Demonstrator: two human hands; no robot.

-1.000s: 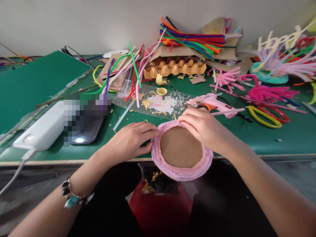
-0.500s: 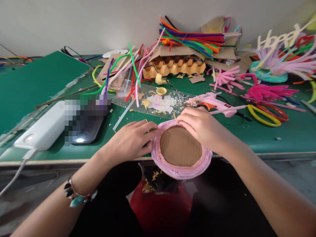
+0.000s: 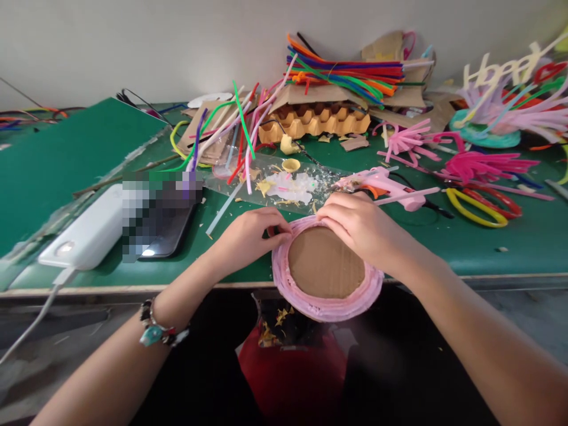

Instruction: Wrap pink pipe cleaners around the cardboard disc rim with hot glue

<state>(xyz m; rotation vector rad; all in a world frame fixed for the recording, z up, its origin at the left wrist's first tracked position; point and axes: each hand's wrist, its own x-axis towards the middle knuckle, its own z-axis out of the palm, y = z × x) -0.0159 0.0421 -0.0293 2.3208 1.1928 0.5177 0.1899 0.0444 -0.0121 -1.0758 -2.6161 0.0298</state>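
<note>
A round cardboard disc (image 3: pixel 326 263) with a thick rim of pink and lilac pipe cleaners (image 3: pixel 331 309) is held at the table's front edge, its lower part jutting out over my lap. At the rim's upper left, my left hand (image 3: pixel 252 238) is closed, thumb and index finger pinching the pipe cleaners there. My right hand (image 3: pixel 364 228) is closed around the upper right of the rim, its fingertips on the top edge. Just beyond the right hand lies a pink hot glue gun (image 3: pixel 402 192). Parts of the rim are hidden under both hands.
A white power bank (image 3: pixel 86 228) and a dark phone (image 3: pixel 166 234) lie at left. Behind are loose pipe cleaners, an egg carton (image 3: pixel 317 122) and a bundle of pipe cleaners (image 3: pixel 350 71). At right stand pipe-cleaner flowers (image 3: pixel 483 163) and yellow-handled scissors (image 3: pixel 477 208).
My left hand has shifted slightly right and up along the rim, its wrist now raised and its fingers drawn into a pinch. The right hand and the disc stay nearly in place.
</note>
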